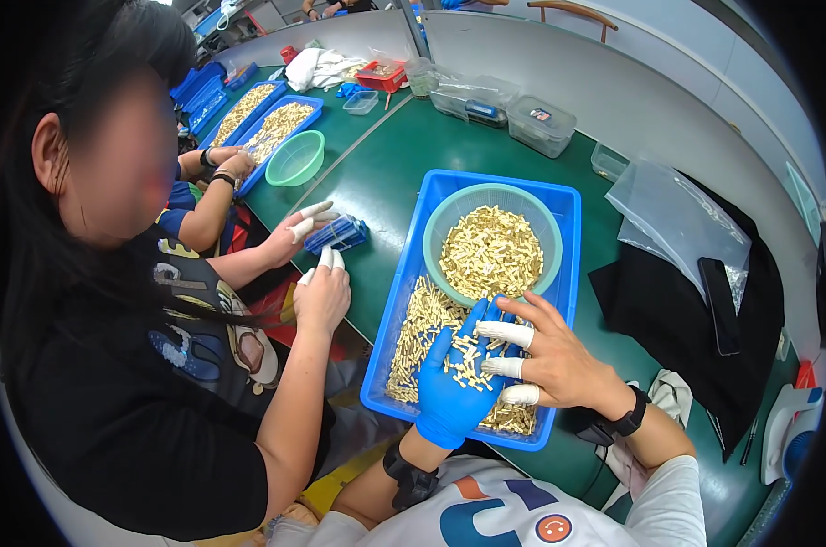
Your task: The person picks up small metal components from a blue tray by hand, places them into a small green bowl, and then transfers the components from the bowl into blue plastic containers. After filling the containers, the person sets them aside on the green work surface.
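My left hand (451, 406), in a blue glove, lies palm up over a blue tray (570, 205) and carries a spread of small brass-coloured metal pieces (469, 367). Just above that palm is my right hand (566, 360), its fingers apart and several wrapped in white finger cots. Its fingertips reach over the pieces; whether they touch any I cannot tell. Loose pieces of the same kind (416, 342) cover the near part of the tray. At the tray's far end sits a pale green colander (434, 221) heaped with more of them (492, 253).
To my left a co-worker (313, 301) handles a blue bundle (336, 234). Beyond are a green bowl (296, 159) and blue trays (309, 107) of pieces. On the right lie black cloth (655, 301), a plastic bag (673, 223) and a phone (719, 305). Clear boxes (541, 126) line the divider.
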{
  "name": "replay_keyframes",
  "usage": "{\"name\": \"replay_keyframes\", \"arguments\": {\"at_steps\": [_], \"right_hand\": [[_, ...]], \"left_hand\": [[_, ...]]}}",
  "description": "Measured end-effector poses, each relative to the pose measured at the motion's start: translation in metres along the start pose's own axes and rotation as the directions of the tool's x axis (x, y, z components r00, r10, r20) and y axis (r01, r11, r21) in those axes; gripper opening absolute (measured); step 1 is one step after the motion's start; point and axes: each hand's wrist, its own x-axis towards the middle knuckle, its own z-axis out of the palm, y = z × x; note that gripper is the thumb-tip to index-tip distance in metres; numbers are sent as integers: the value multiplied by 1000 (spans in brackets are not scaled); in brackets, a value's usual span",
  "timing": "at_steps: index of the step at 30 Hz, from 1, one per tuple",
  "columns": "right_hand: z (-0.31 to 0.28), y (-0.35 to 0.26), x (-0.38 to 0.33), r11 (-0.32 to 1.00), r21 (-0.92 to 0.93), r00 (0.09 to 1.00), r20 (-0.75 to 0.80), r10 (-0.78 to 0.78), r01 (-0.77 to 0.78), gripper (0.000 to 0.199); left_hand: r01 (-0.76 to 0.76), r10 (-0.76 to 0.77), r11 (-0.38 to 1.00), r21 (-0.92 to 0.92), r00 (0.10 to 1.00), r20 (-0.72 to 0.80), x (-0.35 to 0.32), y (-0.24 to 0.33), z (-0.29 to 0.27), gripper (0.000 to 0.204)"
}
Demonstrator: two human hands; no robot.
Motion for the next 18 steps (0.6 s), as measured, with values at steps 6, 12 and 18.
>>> {"name": "replay_keyframes", "arguments": {"at_steps": [6, 12, 18], "right_hand": [[3, -2, 3, 992, -117, 999, -11, 47, -48, 48], [6, 10, -2, 988, -31, 973, -178, 145, -153, 46], [1, 13, -4, 992, -75, 984, -154, 85, -98, 45]], "left_hand": [[86, -74, 987, -132, 993, 96, 0, 1, -10, 56], [70, -60, 992, -102, 994, 97, 2, 1, -6, 56], [59, -47, 990, -128, 994, 101, 2, -2, 0, 56]]}}
